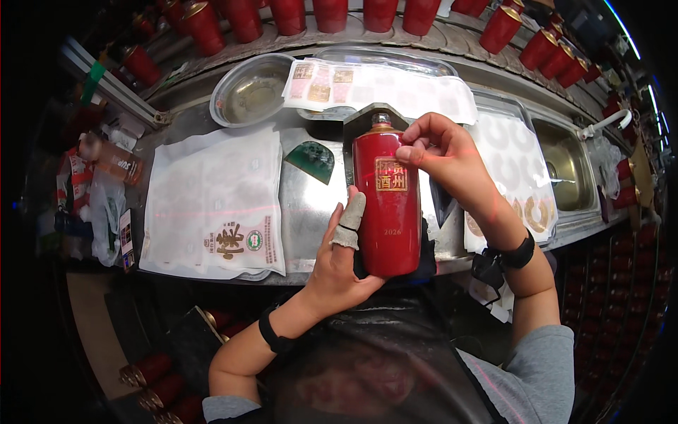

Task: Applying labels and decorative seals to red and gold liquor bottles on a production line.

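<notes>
The left hand (pixel 337 265) was part-closed around the lower left side of the red bottle (pixel 387 247), thumb near the base and covered forefinger along the wall. The right hand (pixel 450 154) was half-curled at the upper right edge, thumb and forefinger drawn close; whether they pinched anything thin could not be determined. The bottle was located at the front of the steel bench (pixel 304 230), neck pointing away from the person.

Progress: the square gold emblem (pixel 391 174) was in place on the front face and appeared flat, so this face was judged nearly complete. The neck (pixel 381 120) carried no cap. The other faces were hidden; work remaining there could not be assessed.

Beyond the hands, unused transfers remained on the left sheets (pixel 198 191), rear sheet (pixel 395 88) and right sheet (pixel 505 152). A green plate (pixel 311 161) lay left of the bottle, near the metal bowl (pixel 251 99).
</notes>
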Available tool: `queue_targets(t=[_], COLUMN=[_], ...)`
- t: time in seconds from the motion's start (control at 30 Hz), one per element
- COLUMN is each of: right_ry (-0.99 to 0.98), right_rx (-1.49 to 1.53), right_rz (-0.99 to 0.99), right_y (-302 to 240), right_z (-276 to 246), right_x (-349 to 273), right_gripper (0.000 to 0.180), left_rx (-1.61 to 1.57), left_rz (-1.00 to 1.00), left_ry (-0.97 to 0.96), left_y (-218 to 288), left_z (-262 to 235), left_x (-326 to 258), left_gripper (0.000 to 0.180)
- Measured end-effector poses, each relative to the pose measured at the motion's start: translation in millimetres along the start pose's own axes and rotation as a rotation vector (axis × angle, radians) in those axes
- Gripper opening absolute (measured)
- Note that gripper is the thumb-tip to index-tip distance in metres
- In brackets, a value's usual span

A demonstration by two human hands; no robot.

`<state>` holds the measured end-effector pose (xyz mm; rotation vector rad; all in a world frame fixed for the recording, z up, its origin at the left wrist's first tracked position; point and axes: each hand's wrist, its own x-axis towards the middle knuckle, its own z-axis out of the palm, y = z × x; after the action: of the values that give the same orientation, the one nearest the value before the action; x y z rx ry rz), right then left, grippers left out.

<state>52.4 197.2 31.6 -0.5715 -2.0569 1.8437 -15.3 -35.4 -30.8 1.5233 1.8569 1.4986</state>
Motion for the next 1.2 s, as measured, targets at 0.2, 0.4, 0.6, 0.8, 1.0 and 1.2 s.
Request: queue_targets(t=[0.2, 0.4, 0.6, 0.8, 1.0, 1.2], right_ry=[0.199, 0.111, 0.082, 0.065, 0.030, 0.175], right_rx=[-0.313, -0.596, -0.587, -0.524, -0.532, -0.031], right_rz=[-0.181, -0.272, -0.248, -0.173, -0.257, 0.062], right_y=[-3.8, -7.4, -2.8, -2.9, 5.5, 13.4], right_z=[8.5, 21.8, 15.3, 14.5, 11.0, 14.7], right_x=[-43.7, -63.8, -64.6, -64.8, -61.4, -59.7], right_gripper=[0.023, 0.053, 0.056, 0.058, 0.062, 0.059], left_rx=[0.076, 0.073, 0.158, 0.151, 0.168, -0.151], left_rz=[0.020, 0.093, 0.062, 0.100, 0.093, -0.015], left_ry=[-0.104, -0.019, -0.062, -0.030, -0.057, 0.072], left_y=[8.5, -2.0, 0.0, -2.2, -5.2, -7.3], left_z=[-24.1, -26.2, -14.9, -12.8, -13.5, -6.3], left_x=[7.6, 36.5, 44.3, 45.8, 45.3, 39.7], left_gripper=[0.110, 0.086, 0.076, 0.079, 0.083, 0.096])
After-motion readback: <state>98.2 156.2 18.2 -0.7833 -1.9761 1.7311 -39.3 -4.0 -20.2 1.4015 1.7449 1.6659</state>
